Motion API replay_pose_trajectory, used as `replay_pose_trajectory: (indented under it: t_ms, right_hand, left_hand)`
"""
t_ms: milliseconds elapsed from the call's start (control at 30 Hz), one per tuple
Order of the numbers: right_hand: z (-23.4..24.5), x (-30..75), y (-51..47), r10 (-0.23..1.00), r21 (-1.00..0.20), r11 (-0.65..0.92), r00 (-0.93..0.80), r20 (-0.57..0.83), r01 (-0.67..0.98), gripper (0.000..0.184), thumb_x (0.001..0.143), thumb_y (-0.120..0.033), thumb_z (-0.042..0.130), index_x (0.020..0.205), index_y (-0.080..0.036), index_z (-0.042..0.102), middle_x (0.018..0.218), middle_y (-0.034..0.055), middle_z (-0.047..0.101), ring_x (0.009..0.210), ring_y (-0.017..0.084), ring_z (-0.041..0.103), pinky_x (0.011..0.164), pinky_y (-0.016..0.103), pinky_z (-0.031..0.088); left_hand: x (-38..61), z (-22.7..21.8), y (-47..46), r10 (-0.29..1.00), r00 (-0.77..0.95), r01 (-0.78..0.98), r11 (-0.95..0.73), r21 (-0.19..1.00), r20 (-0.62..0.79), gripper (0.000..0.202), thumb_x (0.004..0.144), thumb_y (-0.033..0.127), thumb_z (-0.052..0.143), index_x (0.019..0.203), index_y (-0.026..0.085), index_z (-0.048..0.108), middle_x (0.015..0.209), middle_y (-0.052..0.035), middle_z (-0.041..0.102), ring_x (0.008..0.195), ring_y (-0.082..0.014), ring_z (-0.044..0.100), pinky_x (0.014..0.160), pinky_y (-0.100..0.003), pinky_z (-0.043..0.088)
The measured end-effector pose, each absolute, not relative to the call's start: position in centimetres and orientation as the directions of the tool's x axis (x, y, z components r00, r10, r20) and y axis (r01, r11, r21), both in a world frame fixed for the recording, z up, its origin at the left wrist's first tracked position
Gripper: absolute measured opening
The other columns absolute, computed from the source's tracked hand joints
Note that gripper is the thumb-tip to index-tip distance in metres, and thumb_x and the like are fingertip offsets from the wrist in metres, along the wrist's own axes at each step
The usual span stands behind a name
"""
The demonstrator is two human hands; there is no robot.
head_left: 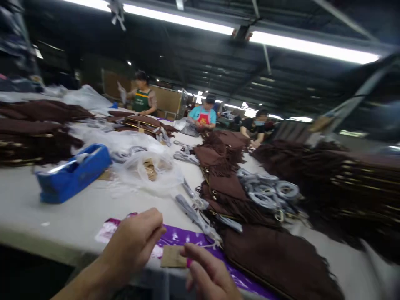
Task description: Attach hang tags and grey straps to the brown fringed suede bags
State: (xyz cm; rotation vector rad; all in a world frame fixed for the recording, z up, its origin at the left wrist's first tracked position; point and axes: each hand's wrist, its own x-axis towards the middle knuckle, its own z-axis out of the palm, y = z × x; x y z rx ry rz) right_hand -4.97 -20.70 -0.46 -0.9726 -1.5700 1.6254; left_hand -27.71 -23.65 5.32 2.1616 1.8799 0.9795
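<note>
My left hand [136,239] is closed above the table's front edge, its fingers curled together; what they hold, if anything, is hidden. Lower and to the right, my right hand [211,273] has its index finger and thumb at the right edge of a small brown paper card [173,256], which it appears to pinch. Beneath both hands lies a shiny purple plastic bag [179,236]. Just right of it rests a dark brown fringed fabric bag [275,258] with a zip along its edge. A grey wrapped strap [198,216] lies beyond my right hand.
On the left stands a blue tape dispenser [75,173], beside a clear plastic bag [168,173] of brown tags [150,168]. Coiled grey straps [268,189] lie mid-right. Brown bags are piled at the right [359,191] and left [34,133]. Several people work across the table.
</note>
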Motion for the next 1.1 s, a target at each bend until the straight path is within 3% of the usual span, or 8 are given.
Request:
replay_pose_trajectory:
  t_ms: [67, 100, 200, 267, 467, 633, 900, 1100]
  right_hand:
    - [-0.1, -6.0, -20.4, 0.847, -0.976, -0.152, -0.529, -0.047, -0.156, 0.06, 0.076, -0.056, 0.07, 0.124, -0.022, 0.062, 0.093, 0.0073, 0.071, 0.047, 0.011, 0.057, 0.035, 0.02, 0.041]
    - [0.3, -6.2, -20.1, 0.865, -0.963, -0.151, -0.5, -0.021, -0.222, 0.058, 0.076, -0.057, 0.07, 0.12, -0.02, 0.064, 0.081, 0.0048, 0.07, 0.044, 0.009, 0.053, 0.034, 0.018, 0.039]
    - [1.2, -5.1, -19.4, 0.935, -0.934, -0.077, -0.351, 0.053, -0.349, 0.042, 0.076, -0.054, 0.071, 0.092, -0.016, 0.07, 0.057, -0.0015, 0.062, 0.043, 0.008, 0.053, 0.042, 0.018, 0.044]
    - [1.5, -3.3, -19.4, 0.967, -0.917, -0.044, -0.247, 0.06, -0.396, 0.039, 0.074, -0.053, 0.074, 0.083, -0.016, 0.069, 0.059, -0.001, 0.063, 0.046, 0.009, 0.056, 0.045, 0.021, 0.046]
    - [0.6, 3.6, -20.1, 0.997, -0.928, 0.075, 0.019, 0.074, -0.364, 0.052, 0.074, -0.05, 0.075, 0.111, -0.016, 0.062, 0.06, -0.0016, 0.065, 0.051, 0.011, 0.054, 0.049, 0.022, 0.041]
    - [-0.4, 8.9, -21.1, 0.998, -0.947, 0.041, 0.065, 0.021, -0.319, 0.038, 0.079, -0.051, 0.07, 0.095, -0.017, 0.063, 0.061, -0.0019, 0.063, 0.053, 0.01, 0.049, 0.052, 0.022, 0.036]
    - [-1.9, 15.2, -21.8, 0.974, -0.967, 0.086, 0.223, 0.032, -0.239, 0.042, 0.083, -0.054, 0.065, 0.103, -0.017, 0.069, 0.063, -0.0014, 0.061, 0.061, 0.013, 0.051, 0.06, 0.024, 0.041]
    - [-4.3, 20.5, -22.8, 0.954, -0.88, 0.155, 0.301, 0.014, -0.449, 0.038, 0.076, -0.054, 0.072, 0.097, -0.023, 0.072, 0.055, -0.0023, 0.055, 0.065, 0.017, 0.062, 0.071, 0.033, 0.054]
  left_hand:
    - [-24.5, 3.6, -23.0, 0.898, 0.182, 0.825, -0.362, 0.435, 0.402, 0.022, 0.088, 0.023, 0.04, 0.068, 0.02, 0.049, 0.07, -0.0027, 0.057, 0.062, -0.0157, 0.051, 0.056, -0.028, 0.03]
    - [-23.2, 2.7, -22.5, 0.881, 0.25, 0.807, -0.418, 0.416, 0.401, 0.02, 0.087, 0.02, 0.041, 0.069, 0.02, 0.05, 0.071, -0.0032, 0.057, 0.062, -0.016, 0.051, 0.055, -0.028, 0.03]
    - [-19.9, 1.3, -21.2, 0.84, 0.398, 0.761, -0.526, 0.379, 0.368, 0.015, 0.082, 0.013, 0.042, 0.073, 0.02, 0.052, 0.075, -0.0044, 0.059, 0.065, -0.0172, 0.053, 0.057, -0.028, 0.032]
    - [-18.3, 1.6, -20.7, 0.83, 0.449, 0.749, -0.552, 0.367, 0.331, 0.015, 0.082, 0.012, 0.043, 0.078, 0.021, 0.054, 0.079, -0.0049, 0.06, 0.068, -0.0176, 0.054, 0.058, -0.027, 0.034]
    - [-13.4, 5.6, -20.7, 0.792, 0.593, 0.731, -0.606, 0.314, 0.149, 0.009, 0.084, 0.015, 0.051, 0.084, 0.022, 0.057, 0.082, -0.0037, 0.062, 0.07, -0.017, 0.053, 0.058, -0.025, 0.034]
    - [-9.1, 6.0, -18.6, 0.71, 0.703, 0.62, -0.634, 0.463, 0.031, 0.008, 0.081, 0.015, 0.055, 0.075, 0.019, 0.054, 0.078, -0.0001, 0.06, 0.067, -0.0134, 0.051, 0.057, -0.024, 0.03]
    - [-5.6, 5.8, -15.0, 0.698, 0.699, 0.6, -0.454, 0.658, -0.155, 0.011, 0.076, 0.018, 0.053, 0.065, 0.016, 0.054, 0.062, 0.0045, 0.051, 0.061, -0.0098, 0.045, 0.053, -0.021, 0.028]
    - [-3.9, 7.3, -12.5, 0.614, 0.757, 0.57, -0.45, 0.688, -0.226, 0.009, 0.079, 0.02, 0.052, 0.075, 0.017, 0.059, 0.066, 0.0044, 0.057, 0.061, -0.01, 0.049, 0.053, -0.019, 0.033]
